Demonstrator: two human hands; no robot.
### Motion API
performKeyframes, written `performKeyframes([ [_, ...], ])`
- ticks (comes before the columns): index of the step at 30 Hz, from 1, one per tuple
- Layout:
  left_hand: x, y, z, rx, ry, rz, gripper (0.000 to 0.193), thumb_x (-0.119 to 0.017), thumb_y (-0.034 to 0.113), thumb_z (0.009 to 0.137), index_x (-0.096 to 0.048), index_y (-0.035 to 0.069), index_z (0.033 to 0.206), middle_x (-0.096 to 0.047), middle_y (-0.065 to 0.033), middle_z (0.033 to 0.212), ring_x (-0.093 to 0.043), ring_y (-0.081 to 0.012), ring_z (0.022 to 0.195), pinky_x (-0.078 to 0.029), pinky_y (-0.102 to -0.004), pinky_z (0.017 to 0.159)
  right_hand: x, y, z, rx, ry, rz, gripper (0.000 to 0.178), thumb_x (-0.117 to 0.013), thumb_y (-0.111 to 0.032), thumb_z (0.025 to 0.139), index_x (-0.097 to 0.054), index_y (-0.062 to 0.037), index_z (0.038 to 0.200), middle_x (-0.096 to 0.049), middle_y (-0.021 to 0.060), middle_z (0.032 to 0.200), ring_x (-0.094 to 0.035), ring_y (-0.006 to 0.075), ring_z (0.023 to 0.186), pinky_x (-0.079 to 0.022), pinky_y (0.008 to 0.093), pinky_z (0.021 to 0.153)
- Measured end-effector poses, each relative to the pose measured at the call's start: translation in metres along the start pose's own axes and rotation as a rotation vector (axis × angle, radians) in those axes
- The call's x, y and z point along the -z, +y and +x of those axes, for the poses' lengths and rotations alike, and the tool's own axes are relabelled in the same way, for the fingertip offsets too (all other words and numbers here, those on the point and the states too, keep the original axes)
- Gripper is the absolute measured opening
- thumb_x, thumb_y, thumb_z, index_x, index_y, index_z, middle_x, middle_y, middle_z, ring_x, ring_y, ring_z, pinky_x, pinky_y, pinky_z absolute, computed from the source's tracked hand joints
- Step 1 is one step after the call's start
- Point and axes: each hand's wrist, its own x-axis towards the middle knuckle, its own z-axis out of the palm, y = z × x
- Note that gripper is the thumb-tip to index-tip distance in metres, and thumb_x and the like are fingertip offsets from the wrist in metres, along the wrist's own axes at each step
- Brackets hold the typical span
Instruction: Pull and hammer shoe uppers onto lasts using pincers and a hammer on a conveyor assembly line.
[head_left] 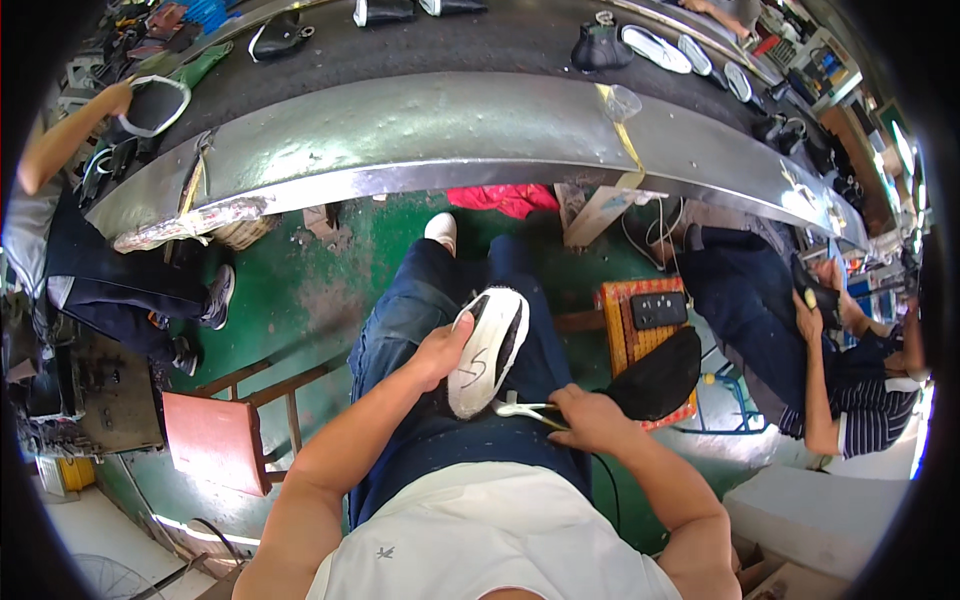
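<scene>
My left hand (443, 353) is closed round the side of a shoe (482, 362) resting over my lap. Its pale underside faces up, with a dark hand-drawn mark and dark patches near the far end. In my right hand (592, 418) is a slim hand tool (520, 409) with a pale, forked-looking head; the fingers wrap round its handle. The tool's tip lies close to the shoe's near end, and I cannot tell whether they touch. A black cable hangs below my right wrist.
A dark conveyor belt (500, 42) with a metal edge (400, 120) carries several shoes ahead. At left is a pink-topped stool (212, 440). An orange stool (618, 330) at right holds a phone (660, 310) and a black pad (655, 378). Other people sit left and right.
</scene>
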Motion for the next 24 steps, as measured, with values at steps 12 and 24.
performKeyframes([
  [12,0.02,-0.001,-0.019,-0.033,-0.394,-0.273,0.067,-0.057,0.001,0.085,-0.044,0.001,0.151,-0.063,-0.0098,0.134,-0.064,-0.0212,0.117,-0.048,-0.0337,0.102,0.018,0.003,0.009,-0.153,-0.117,0.84,0.026,-0.062,-0.02,0.095,-0.063,0.0019,0.108,-0.07,0.012,0.089,-0.067,0.0225,0.08,-0.052,0.0362,0.072],
  [24,-0.013,-0.05,-0.025,-0.376,-0.233,0.026,0.103,-0.07,0.014,0.085,-0.003,-0.005,0.161,-0.024,-0.026,0.163,-0.027,-0.0285,0.152,-0.021,-0.0311,0.123,0.029,-0.005,0.033,0.276,0.412,-0.034,0.037,-0.066,-0.016,0.091,-0.058,0.0072,0.119,-0.065,0.0237,0.113,-0.064,0.043,0.101,-0.053,0.0506,0.088],
])
